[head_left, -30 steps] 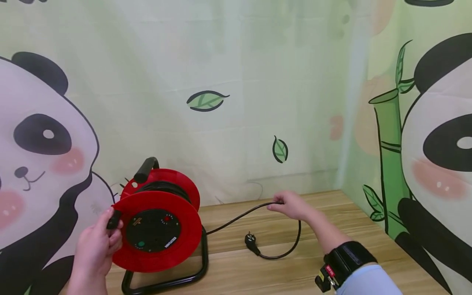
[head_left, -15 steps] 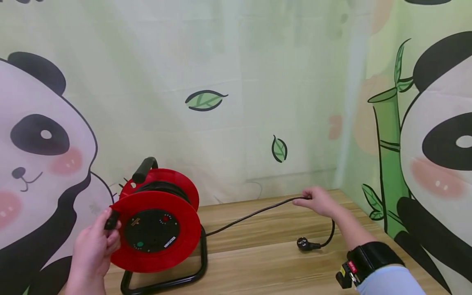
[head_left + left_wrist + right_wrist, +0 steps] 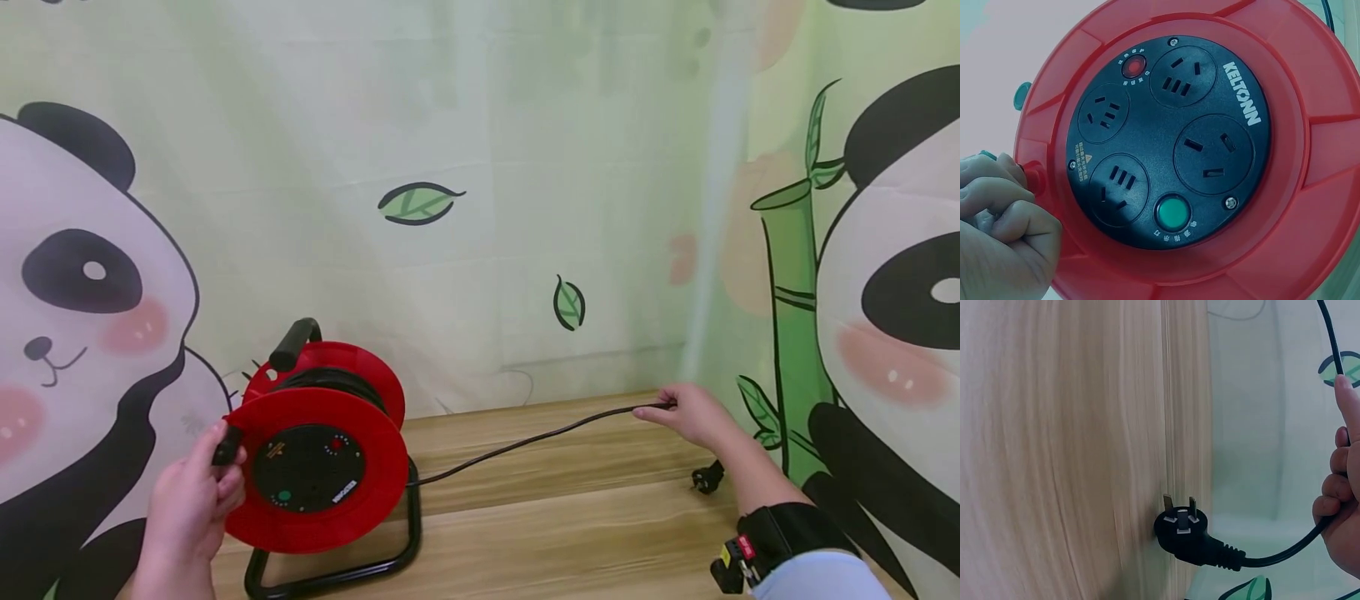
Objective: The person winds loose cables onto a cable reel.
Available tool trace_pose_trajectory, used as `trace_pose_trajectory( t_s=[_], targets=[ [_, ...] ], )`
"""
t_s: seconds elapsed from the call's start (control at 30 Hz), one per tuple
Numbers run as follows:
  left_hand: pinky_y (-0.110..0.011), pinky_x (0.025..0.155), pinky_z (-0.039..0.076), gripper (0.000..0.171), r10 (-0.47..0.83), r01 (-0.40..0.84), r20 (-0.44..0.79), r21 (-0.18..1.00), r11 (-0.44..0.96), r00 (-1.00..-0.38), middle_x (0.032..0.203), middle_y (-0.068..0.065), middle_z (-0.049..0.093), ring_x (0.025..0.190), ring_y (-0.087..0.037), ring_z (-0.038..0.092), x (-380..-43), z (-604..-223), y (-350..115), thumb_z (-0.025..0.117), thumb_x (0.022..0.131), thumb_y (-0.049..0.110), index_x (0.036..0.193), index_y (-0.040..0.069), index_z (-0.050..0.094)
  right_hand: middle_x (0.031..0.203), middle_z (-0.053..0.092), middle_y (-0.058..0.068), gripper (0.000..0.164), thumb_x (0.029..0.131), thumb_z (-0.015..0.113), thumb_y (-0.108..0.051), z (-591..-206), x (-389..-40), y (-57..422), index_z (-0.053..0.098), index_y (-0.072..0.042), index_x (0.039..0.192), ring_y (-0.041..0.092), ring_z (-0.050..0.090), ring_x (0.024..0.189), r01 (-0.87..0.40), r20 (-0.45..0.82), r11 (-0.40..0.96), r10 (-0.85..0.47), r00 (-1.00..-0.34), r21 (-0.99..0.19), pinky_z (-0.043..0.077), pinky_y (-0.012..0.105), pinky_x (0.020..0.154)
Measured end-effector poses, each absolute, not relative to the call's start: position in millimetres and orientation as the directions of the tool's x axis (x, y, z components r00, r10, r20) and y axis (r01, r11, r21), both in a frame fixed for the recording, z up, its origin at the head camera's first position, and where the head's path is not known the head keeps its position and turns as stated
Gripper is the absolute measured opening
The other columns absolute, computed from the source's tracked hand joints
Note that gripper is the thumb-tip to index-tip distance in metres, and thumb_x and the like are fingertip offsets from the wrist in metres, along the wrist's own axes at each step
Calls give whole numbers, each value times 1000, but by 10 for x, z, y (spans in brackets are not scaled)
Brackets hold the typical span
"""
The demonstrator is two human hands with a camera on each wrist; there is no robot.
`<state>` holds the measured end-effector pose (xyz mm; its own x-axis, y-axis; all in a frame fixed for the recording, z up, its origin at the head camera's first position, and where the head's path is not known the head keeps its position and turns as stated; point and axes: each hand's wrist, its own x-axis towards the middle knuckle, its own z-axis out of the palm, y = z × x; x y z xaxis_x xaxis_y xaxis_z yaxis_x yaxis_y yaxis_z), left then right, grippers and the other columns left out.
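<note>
A red cable reel (image 3: 315, 533) with a black socket panel (image 3: 1166, 137) stands on its black tube frame (image 3: 375, 568) at the left of the table. My left hand (image 3: 191, 500) grips the small black crank knob (image 3: 227, 447) at the reel's left rim. Over at the right, my right hand (image 3: 693, 414) holds the black power cord (image 3: 525, 442), which runs from the reel with a slight sag. From below that hand hangs the short cord end with its black plug (image 3: 1185, 525), prongs showing in the right wrist view.
The wooden table (image 3: 540, 525) reaches back to a pale green curtain (image 3: 480, 167) printed with pandas and leaves. Another printed panel borders the right side. A black carrying handle (image 3: 296, 343) sticks up at the reel's top.
My right hand has moved to the right, drawing the cord out longer and bringing the plug along. The left hand and the reel stay in about the same place.
</note>
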<state>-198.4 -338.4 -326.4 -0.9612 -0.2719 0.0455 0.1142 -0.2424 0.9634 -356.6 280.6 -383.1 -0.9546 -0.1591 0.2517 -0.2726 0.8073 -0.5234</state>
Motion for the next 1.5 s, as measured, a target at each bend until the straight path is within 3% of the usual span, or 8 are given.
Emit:
trace_pose_trajectory(
  t_s=[0.23, 0.4, 0.6, 0.7, 0.83, 0.97, 1.3, 1.5],
  targets=[
    [-22, 50, 35, 47, -297, 100, 29, 969, -228, -954, 60, 0, 50, 48, -15, 38, -1979, -3247, -3364, 61, 91, 61, 89, 15, 68, 65, 39, 1, 53, 90, 70, -58, -3814, -3547, 2757, 47, -11, 76, 18, 39, 59, -271, 256, 813, -156, -954, -516, 33, 34, 56],
    [-22, 50, 35, 52, -459, 78, -7, 983, -166, -888, 69, -1, 61, 50, -15, 42, -2010, -3203, -3203, 63, 88, 65, 91, 15, 74, 64, 38, 0, 51, 91, 71, -55, -3781, -3543, 2684, 48, -12, 76, 17, 38, 58, -289, 270, 823, -172, -947, -490, 32, 34, 56],
    [-25, 62, 43, 61, -613, 69, 65, 997, 18, -787, 79, -1, 69, 60, -18, 55, -2048, -3182, -2930, 59, 91, 68, 86, 9, 77, 62, 38, -1, 51, 90, 71, -56, -3788, -3503, 2528, 48, -14, 74, 16, 37, 56, -311, 282, 821, -192, -940, -479, 32, 33, 55],
    [-28, 65, 45, 66, -635, 76, 163, 984, 162, -755, 76, -1, 69, 68, -20, 58, -2072, -3189, -2819, 53, 94, 67, 85, 6, 76, 61, 36, -2, 51, 91, 73, -52, -3803, -3482, 2453, 44, -14, 72, 15, 35, 55, -332, 293, 808, -207, -933, -487, 31, 33, 54],
    [-31, 58, 42, 66, -604, 117, 327, 926, 359, -727, 67, -5, 64, 69, -21, 57, -2104, -3197, -2704, 48, 100, 62, 83, 2, 72, 61, 34, -3, 51, 91, 73, -49, -3798, -3479, 2365, 42, -15, 71, 15, 34, 55, -346, 291, 791, -222, -931, -505, 32, 32, 54],
    [-31, 56, 41, 62, -560, 155, 423, 873, 462, -713, 64, -8, 61, 64, -22, 56, -2121, -3192, -2621, 48, 102, 57, 81, 3, 70, 62, 37, -3, 49, 91, 74, -48, -3783, -3492, 2272, 44, -15, 70, 14, 36, 56, -366, 308, 789, -235, -922, -493, 32, 32, 55],
    [-29, 50, 39, 59, -434, 236, 507, 808, 540, -744, 58, -11, 50, 50, -23, 45, -2161, -3244, -2386, 51, 102, 54, 67, 7, 52, 60, 36, -4, 51, 90, 72, -53, -3762, -3507, 2025, 45, -16, 70, 13, 34, 54, -396, 293, 777, -281, -914, -489, 32, 31, 55],
    [-31, 52, 39, 59, -337, 246, 539, 742, 623, -772, 55, -8, 45, 52, -23, 44, -2190, -3322, -2232, 47, 103, 54, 65, 10, 48, 61, 39, -5, 48, 91, 73, -52, -3712, -3488, 1803, 48, -15, 71, 12, 36, 55, -424, 286, 770, -320, -903, -477, 32, 31, 55]
  ],
)
